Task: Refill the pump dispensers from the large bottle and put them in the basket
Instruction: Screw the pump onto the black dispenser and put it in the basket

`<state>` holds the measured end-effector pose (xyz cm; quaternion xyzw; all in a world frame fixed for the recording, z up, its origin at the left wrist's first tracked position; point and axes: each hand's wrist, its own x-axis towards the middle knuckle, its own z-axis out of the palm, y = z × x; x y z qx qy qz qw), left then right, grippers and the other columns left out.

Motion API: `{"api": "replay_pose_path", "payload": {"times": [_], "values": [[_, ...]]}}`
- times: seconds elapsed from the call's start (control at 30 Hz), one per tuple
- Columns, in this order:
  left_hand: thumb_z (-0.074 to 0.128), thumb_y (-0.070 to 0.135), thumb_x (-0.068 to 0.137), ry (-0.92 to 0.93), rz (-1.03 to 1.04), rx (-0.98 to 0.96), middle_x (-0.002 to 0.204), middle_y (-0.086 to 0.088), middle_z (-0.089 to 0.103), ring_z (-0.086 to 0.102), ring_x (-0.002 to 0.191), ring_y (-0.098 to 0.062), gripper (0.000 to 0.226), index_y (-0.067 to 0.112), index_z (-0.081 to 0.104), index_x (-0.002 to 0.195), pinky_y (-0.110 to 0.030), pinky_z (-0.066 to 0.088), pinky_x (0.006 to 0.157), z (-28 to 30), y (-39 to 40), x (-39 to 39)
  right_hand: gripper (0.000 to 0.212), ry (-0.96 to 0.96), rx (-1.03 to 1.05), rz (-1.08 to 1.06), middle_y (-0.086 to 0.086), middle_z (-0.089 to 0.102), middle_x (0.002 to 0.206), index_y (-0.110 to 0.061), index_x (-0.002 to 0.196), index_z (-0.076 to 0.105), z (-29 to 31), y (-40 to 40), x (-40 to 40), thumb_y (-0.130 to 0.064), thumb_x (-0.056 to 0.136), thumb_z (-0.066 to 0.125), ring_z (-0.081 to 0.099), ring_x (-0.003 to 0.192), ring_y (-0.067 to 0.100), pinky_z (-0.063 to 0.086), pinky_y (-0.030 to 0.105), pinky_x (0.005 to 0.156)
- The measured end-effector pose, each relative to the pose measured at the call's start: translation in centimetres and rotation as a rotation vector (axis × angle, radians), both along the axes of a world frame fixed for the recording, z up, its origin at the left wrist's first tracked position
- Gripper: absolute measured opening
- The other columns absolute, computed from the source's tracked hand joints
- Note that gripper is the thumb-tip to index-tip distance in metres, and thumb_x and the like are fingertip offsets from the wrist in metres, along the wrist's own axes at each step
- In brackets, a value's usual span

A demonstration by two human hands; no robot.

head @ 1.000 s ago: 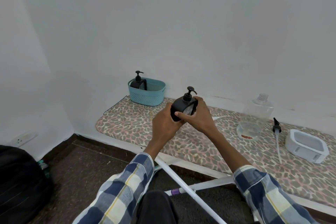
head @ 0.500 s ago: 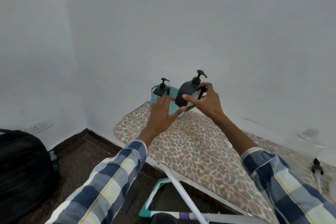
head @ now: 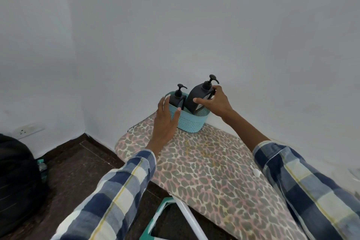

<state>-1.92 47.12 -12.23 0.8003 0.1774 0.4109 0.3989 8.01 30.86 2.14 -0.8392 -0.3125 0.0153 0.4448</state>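
While right hand [head: 216,103] holds it, matte black dispenser [head: 198,97], upright in teal basket [head: 190,122]

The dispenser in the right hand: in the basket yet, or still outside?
In. The dispenser has its base below the basket rim, tilted, right hand gripping it. Whether it's seated: cannot tell.

Basket [head: 190,122] is teal with a fine perforated dot texture; both dispensers [head: 198,99] [head: 176,100] in it are matte black, pumps included. Board cover [head: 204,161] is leopard print, grey-olive spots on pink/cream, with a white leg [head: 191,220] and a teal frame piece [head: 155,222] under it. Sleeves [head: 116,191] are plaid in navy, light blue and off-white with thin yellow lines; wall [head: 175,25] is plain pale grey-white, socket [head: 27,130] white, floor [head: 78,161] dark brown, bag [head: 15,177] black.
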Motion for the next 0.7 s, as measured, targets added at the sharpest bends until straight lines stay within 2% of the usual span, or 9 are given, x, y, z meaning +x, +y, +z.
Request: {"api": "replay_pose_path", "payload": {"times": [0.1, 0.2, 0.27, 0.33, 0.43, 0.5, 0.57, 0.6, 0.7], "values": [[0.034, 0.072, 0.104, -0.013, -0.043, -0.026, 0.174, 0.002, 0.018, 0.027, 0.16, -0.028, 0.074, 0.044, 0.009, 0.168, -0.06, 0.041, 0.121, -1.4, -0.2, 0.1, 0.083, -0.006, -0.091, 0.041, -0.002, 0.051, 0.128, -0.014, 0.143, 0.042, -0.4, 1.4, 1.1, -0.038, 0.081, 0.091, 0.051, 0.114, 0.018, 0.042, 0.032, 0.091], [0.043, 0.067, 0.105, -0.034, -0.054, -0.026, 0.171, 0.002, 0.021, 0.029, 0.158, -0.028, 0.074, 0.043, 0.011, 0.168, -0.063, 0.044, 0.117, -1.9, 0.3, 0.4, 0.085, 0.08, -0.207, 0.081, 0.0, 0.059, 0.123, -0.014, 0.132, 0.049, -0.5, 3.0, 1.9, -0.045, 0.069, 0.096, 0.059, 0.112, 0.02, 0.054, 0.041, 0.09], [0.049, 0.067, 0.103, -0.019, -0.059, -0.023, 0.172, 0.003, 0.018, 0.027, 0.159, -0.028, 0.08, 0.041, 0.01, 0.168, -0.065, 0.045, 0.116, -2.0, 0.5, 0.5, 0.095, 0.104, -0.25, 0.1, 0.016, 0.068, 0.117, -0.005, 0.124, 0.059, -0.7, 3.9, 2.5, -0.051, 0.05, 0.097, 0.067, 0.105, 0.023, 0.057, 0.044, 0.086], [0.054, 0.067, 0.101, -0.008, -0.065, -0.021, 0.174, 0.004, 0.015, 0.024, 0.161, -0.026, 0.085, 0.04, 0.009, 0.168, -0.065, 0.044, 0.117, -2.2, 0.5, 0.6, 0.099, 0.127, -0.286, 0.127, 0.029, 0.071, 0.114, 0.006, 0.117, 0.067, -1.5, 5.0, 3.8, -0.049, 0.04, 0.095, 0.073, 0.096, 0.029, 0.059, 0.047, 0.083], [0.059, 0.068, 0.098, -0.008, -0.082, -0.045, 0.175, 0.005, 0.014, 0.027, 0.16, -0.026, 0.089, 0.04, 0.009, 0.167, -0.063, 0.044, 0.117, -2.0, 0.3, 0.5, 0.08, 0.223, -0.322, 0.13, 0.028, 0.072, 0.115, 0.007, 0.115, 0.071, -2.2, 6.0, 3.9, -0.035, 0.052, 0.098, 0.075, 0.099, 0.031, 0.062, 0.054, 0.094], [0.058, 0.069, 0.098, -0.011, -0.078, -0.04, 0.175, 0.004, 0.016, 0.03, 0.159, -0.025, 0.09, 0.038, 0.011, 0.167, -0.063, 0.046, 0.116, -1.9, 0.4, 0.4, 0.06, 0.254, -0.333, 0.13, 0.022, 0.073, 0.114, 0.004, 0.119, 0.07, -2.6, 6.5, 3.7, -0.019, 0.07, 0.096, 0.073, 0.099, 0.028, 0.065, 0.041, 0.087], [0.057, 0.072, 0.096, -0.027, -0.072, -0.033, 0.173, 0.002, 0.019, 0.031, 0.158, -0.025, 0.09, 0.037, 0.014, 0.167, -0.063, 0.047, 0.114, -2.0, 0.5, 0.5, 0.057, 0.254, -0.33, 0.139, 0.017, 0.073, 0.112, 0.001, 0.123, 0.068, -2.8, 6.9, 3.8, -0.013, 0.074, 0.093, 0.072, 0.093, 0.024, 0.063, 0.03, 0.072], [0.057, 0.072, 0.095, -0.035, -0.066, -0.03, 0.173, 0.002, 0.021, 0.032, 0.158, -0.024, 0.09, 0.037, 0.015, 0.167, -0.063, 0.047, 0.114, -2.1, 0.5, 0.5, 0.058, 0.252, -0.318, 0.135, 0.017, 0.073, 0.112, 0.001, 0.123, 0.068, -3.0, 6.9, 3.8, -0.012, 0.073, 0.094, 0.073, 0.091, 0.025, 0.064, 0.03, 0.07], [0.062, 0.067, 0.097, -0.039, -0.047, 0.001, 0.171, -0.001, 0.024, 0.034, 0.156, -0.025, 0.089, 0.037, 0.017, 0.167, -0.064, 0.047, 0.114, -2.2, 0.6, 0.7, 0.062, 0.27, -0.262, 0.112, 0.019, 0.073, 0.119, -0.004, 0.125, 0.068, -3.5, 6.7, 3.9, -0.014, 0.072, 0.097, 0.074, 0.104, 0.031, 0.065, 0.047, 0.09]]}}
